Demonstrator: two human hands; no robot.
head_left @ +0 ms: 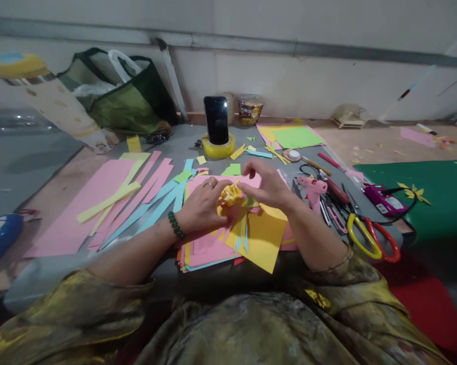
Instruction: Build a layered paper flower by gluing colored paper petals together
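Observation:
My left hand (204, 207), with a ring and a green bead bracelet, is closed around a crumpled yellow paper flower (232, 193). Just right of the flower, my right hand (268, 185) has its thumb near the petals and its index finger raised and bent; thumb and finger are apart. Whether the thumb touches the flower I cannot tell. Beneath both hands lies a stack of coloured paper (213, 252), pink on top. A yellow sheet (268, 235) and thin blue strips (246, 235) rest on the stack.
Pink sheets (83, 203) and paper strips (162, 197) spread on the left. A phone (216, 121) leans in a yellow tape roll (220, 148). A pink glue gun (312, 187), scissors (365, 235) and a purple device (384, 200) lie right. A bottle (57, 104) and bag (125, 94) stand back left.

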